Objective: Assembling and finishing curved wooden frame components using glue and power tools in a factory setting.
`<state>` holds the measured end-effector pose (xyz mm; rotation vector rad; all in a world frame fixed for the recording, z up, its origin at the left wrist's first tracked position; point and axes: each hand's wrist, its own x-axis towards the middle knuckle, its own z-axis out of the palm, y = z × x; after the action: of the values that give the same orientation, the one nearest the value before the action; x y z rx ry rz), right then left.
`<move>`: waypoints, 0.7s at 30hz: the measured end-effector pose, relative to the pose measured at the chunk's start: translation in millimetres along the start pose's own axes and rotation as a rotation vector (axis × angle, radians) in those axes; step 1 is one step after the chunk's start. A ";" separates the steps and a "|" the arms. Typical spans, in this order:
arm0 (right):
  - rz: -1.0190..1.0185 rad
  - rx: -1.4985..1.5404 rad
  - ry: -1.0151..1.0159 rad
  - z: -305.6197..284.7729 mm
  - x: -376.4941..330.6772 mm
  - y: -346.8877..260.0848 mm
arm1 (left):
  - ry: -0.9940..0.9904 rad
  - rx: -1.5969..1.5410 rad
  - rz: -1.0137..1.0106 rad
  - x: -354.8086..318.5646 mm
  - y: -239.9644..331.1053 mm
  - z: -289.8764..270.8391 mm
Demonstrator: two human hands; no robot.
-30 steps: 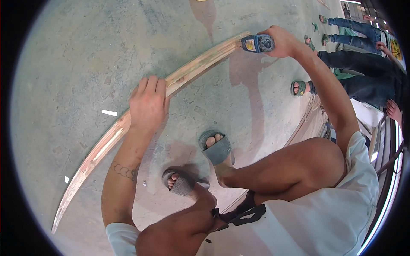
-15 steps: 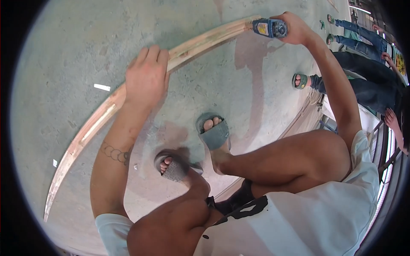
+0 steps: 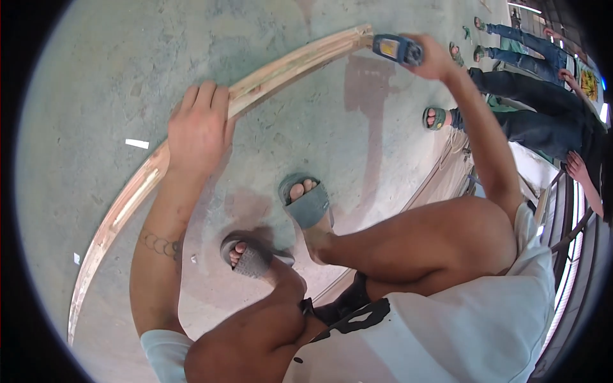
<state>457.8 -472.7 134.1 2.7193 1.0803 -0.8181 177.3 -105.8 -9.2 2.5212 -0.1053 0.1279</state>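
Strip [image 3: 281,78]: arcs from upper centre to lower left of frame | Left hand [image 3: 199,134]: fingers wrapped over strip, apparently to steady it | Right hand [image 3: 433,57]: fingers closed round drill [image 3: 397,50], apparently to aim it at strip's upper end; contact unclear

You've got a grey-green concrete floor [image 3: 96,127], mottled and scuffed, white scraps [image 3: 136,143] on your left. Pale cord [image 3: 456,142] lies to your right. Beyond it, a dark metal bar [image 3: 573,231] crosses bright light [image 3: 566,287] at your right edge; white strip light [image 3: 525,7], upper right.
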 end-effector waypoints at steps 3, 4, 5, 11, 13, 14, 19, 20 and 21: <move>0.230 0.275 0.154 43.5 -30.3 18.6 | -0.080 0.004 -0.078 -22.2 -1.3 -10.5; 0.265 0.325 0.215 59.8 -46.2 33.5 | -0.055 0.005 -0.094 -27.0 -1.1 -14.1; 0.301 0.372 0.285 73.7 -62.0 47.0 | -0.024 0.007 -0.104 -31.0 -1.3 -17.2; 0.492 0.142 0.201 151.3 -106.9 39.2 | 0.000 0.192 -0.380 -149.9 -65.7 -70.9; 0.417 0.257 0.252 184.2 -96.9 24.5 | -0.089 0.343 -0.447 -209.4 -94.9 -88.7; 0.353 0.238 0.322 183.7 -90.5 16.2 | -0.143 0.302 -0.496 -220.5 -99.9 -95.9; 0.329 0.157 0.160 138.8 -93.3 1.8 | -0.053 0.290 -0.220 -185.5 -90.7 -95.1; 0.316 0.176 0.159 126.6 -95.8 3.3 | -0.099 0.224 -0.241 -169.5 -82.1 -89.6; 0.314 0.167 0.174 115.1 -92.9 -0.8 | -0.147 0.157 -0.266 -155.5 -69.9 -87.6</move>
<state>350.1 -561.1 84.4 3.0380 0.6046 -0.6577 24.5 9.0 3.9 2.6715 0.1876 -0.1629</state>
